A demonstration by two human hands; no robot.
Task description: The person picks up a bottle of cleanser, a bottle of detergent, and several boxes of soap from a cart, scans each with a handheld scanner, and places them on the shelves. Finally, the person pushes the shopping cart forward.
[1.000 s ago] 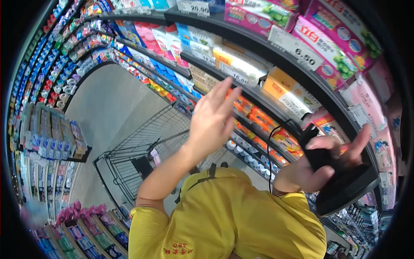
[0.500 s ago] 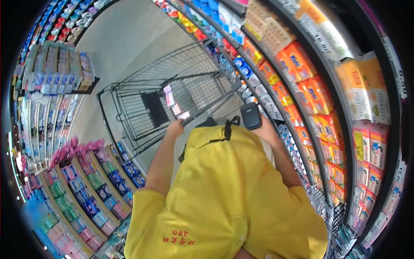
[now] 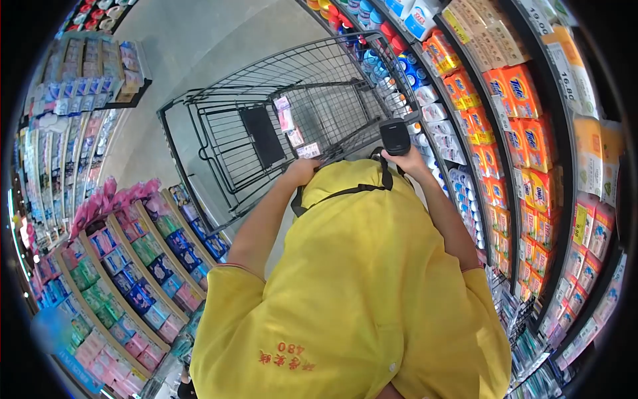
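Black device (image 3: 395, 137) is gripped in right fingers (image 3: 391, 157), left fingers (image 3: 308, 165) curled onto the cart (image 3: 263, 137).

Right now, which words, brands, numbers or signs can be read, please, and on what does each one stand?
"480": yellow shirt; red characters beside it unclear.
"Tide": orange packs.
"OMO": orange-yellow packs.
"19.00": white shelf tag, upper right.
"16.80": another white shelf tag.
Too small or blurred: yellow price tag, black handheld device, boxes in cart.

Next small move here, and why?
Probably nudge the black wire shopping cart left with the left hand: its right end appears close to dark stocked shelves, that hand seemingly grips its near rail, and the right hand holds a black rounded handheld device.
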